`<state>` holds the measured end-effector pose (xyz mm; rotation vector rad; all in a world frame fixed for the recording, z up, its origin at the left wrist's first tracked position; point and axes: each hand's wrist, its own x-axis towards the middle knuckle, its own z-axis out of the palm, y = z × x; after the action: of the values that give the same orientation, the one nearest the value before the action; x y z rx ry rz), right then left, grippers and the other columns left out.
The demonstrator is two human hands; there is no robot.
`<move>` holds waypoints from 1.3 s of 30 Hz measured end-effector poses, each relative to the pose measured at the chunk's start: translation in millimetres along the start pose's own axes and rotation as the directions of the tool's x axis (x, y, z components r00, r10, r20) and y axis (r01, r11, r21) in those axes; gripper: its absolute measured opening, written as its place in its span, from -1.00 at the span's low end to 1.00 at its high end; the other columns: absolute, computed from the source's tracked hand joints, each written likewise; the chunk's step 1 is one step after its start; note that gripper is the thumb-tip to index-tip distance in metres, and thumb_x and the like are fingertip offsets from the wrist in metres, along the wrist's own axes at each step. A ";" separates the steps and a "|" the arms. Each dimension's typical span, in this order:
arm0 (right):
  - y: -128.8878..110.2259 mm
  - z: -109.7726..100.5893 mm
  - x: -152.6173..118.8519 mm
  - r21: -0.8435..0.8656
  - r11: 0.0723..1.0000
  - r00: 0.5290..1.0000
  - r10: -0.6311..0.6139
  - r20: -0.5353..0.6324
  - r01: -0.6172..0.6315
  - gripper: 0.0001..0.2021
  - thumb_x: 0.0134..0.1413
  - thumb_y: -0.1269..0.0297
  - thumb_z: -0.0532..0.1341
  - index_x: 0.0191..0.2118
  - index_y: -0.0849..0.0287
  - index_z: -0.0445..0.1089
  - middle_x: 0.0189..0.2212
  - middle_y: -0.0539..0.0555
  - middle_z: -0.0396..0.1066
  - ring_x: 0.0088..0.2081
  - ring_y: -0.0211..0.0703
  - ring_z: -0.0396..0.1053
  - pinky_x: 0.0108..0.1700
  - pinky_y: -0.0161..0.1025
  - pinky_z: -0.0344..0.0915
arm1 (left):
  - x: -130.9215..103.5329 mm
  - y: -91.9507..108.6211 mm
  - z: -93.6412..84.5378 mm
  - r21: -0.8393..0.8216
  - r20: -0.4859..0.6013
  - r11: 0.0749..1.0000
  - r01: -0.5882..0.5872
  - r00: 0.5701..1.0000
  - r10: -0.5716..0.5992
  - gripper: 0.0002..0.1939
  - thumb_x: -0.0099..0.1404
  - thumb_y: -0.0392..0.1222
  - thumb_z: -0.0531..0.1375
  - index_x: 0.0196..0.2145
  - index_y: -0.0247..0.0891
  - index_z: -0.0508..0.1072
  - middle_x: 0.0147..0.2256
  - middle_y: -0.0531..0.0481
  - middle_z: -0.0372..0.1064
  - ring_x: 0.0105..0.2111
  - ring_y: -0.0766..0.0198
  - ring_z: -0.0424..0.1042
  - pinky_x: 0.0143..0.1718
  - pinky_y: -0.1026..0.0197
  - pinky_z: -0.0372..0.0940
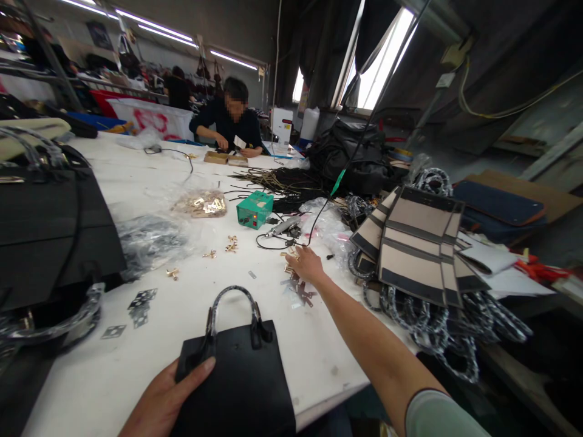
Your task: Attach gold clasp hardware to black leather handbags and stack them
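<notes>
A black handbag panel with a plastic-wrapped handle is at the table's near edge. My left hand grips its left side, thumb on the front face. My right hand reaches out to a small pile of gold metal fittings, its fingers bent down among them. Whether the fingertips pinch a piece is hidden. Just below that hand lie several flat metal plates. A thin-corded electric screwdriver rests beyond it, close to a green power box with a lit orange switch.
Stacked handbag panels with wrapped handles crowd the right side; black bags stand at left. Small gold fittings, metal plates and a bag of gold parts lie about. A cord hangs down near my right hand. A co-worker sits across the table.
</notes>
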<state>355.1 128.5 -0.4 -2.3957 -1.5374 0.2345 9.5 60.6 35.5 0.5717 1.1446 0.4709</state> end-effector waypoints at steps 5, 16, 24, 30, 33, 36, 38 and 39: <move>4.7 -2.5 -24.5 0.037 0.999 0.999 -0.030 -0.030 0.031 -0.34 0.20 -0.17 0.07 0.31 0.04 0.13 0.34 0.09 0.04 0.35 0.05 -0.09 0.29 0.00 -0.07 | 4.5 -3.0 -5.3 -0.013 0.025 1.000 0.015 1.000 -0.015 -0.33 -0.05 -0.07 0.47 0.01 -0.28 0.43 -0.26 -0.17 0.59 -0.23 -0.19 0.56 -0.18 -0.09 0.48; 6.2 19.8 -52.5 0.219 0.966 0.964 0.180 -0.193 -0.137 -0.37 0.24 -0.10 0.05 0.26 0.25 0.23 0.28 0.22 0.15 0.31 0.08 0.04 0.31 -0.02 -0.05 | -0.8 -3.4 -2.5 0.005 0.028 1.000 -0.017 0.999 0.016 -0.40 -0.01 -0.16 0.45 0.00 -0.28 0.44 -0.27 -0.17 0.59 -0.22 -0.18 0.57 -0.19 -0.08 0.49; -6.6 -0.8 -55.3 0.199 0.980 0.975 0.020 -0.223 0.026 -0.56 0.27 0.06 0.07 0.18 0.08 0.32 0.18 0.06 0.31 0.19 -0.11 0.21 0.22 -0.23 0.08 | -4.4 -4.6 -2.7 0.027 0.040 0.999 -0.040 0.998 0.039 -0.45 0.05 -0.11 0.42 -0.02 -0.28 0.43 -0.25 -0.19 0.59 -0.21 -0.14 0.57 -0.17 -0.03 0.47; 23.9 -10.8 -76.3 0.136 0.990 0.985 0.064 -0.159 -0.043 -0.72 0.18 0.28 0.14 -0.04 -0.01 0.50 0.01 0.06 0.43 0.05 -0.07 0.30 0.08 -0.21 0.16 | -1.1 -3.5 -3.7 0.010 0.024 1.000 -0.015 1.000 0.015 -0.40 0.00 -0.11 0.44 -0.01 -0.26 0.41 -0.28 -0.18 0.59 -0.23 -0.14 0.57 -0.19 -0.04 0.47; 30.2 -10.0 -69.0 0.158 0.984 0.986 0.106 -0.132 -0.085 -0.73 0.14 0.31 0.15 -0.10 -0.02 0.53 -0.10 0.04 0.48 -0.06 -0.13 0.37 -0.05 -0.30 0.22 | -2.2 -5.6 -3.0 0.015 0.025 0.999 -0.040 0.999 0.039 -0.40 0.02 -0.13 0.43 0.01 -0.27 0.40 -0.29 -0.18 0.59 -0.25 -0.13 0.58 -0.17 -0.04 0.46; 32.8 -8.3 -60.8 0.209 0.972 0.983 0.137 -0.124 -0.109 -0.75 0.06 0.33 0.19 -0.15 0.00 0.54 -0.19 0.01 0.52 -0.17 -0.17 0.42 -0.17 -0.33 0.25 | -6.3 -7.1 -0.6 0.016 0.023 0.997 -0.075 0.997 0.075 -0.43 0.04 -0.11 0.42 0.00 -0.28 0.40 -0.30 -0.18 0.59 -0.26 -0.12 0.58 -0.18 -0.03 0.46; 34.4 -7.5 -58.8 0.252 0.962 0.980 0.143 -0.136 -0.105 -0.74 0.02 0.33 0.21 -0.15 0.02 0.54 -0.23 0.00 0.53 -0.21 -0.17 0.43 -0.19 -0.33 0.26 | -9.1 -7.3 1.3 0.024 0.016 0.995 -0.094 0.995 0.094 -0.45 0.05 -0.11 0.41 -0.02 -0.30 0.41 -0.31 -0.20 0.59 -0.27 -0.12 0.58 -0.20 -0.03 0.47; 35.2 -7.2 -59.0 0.274 0.957 0.979 0.142 -0.148 -0.097 -0.73 0.02 0.32 0.21 -0.14 0.03 0.54 -0.24 -0.01 0.53 -0.22 -0.17 0.43 -0.19 -0.33 0.26 | -10.1 -7.4 2.3 0.027 0.011 0.995 -0.100 0.995 0.100 -0.46 0.05 -0.12 0.41 -0.03 -0.31 0.42 -0.31 -0.20 0.59 -0.28 -0.12 0.58 -0.22 -0.02 0.47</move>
<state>362.7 60.2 -5.9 -2.2361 -1.2058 0.2425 8.6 48.3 38.6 0.6572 1.1187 0.5386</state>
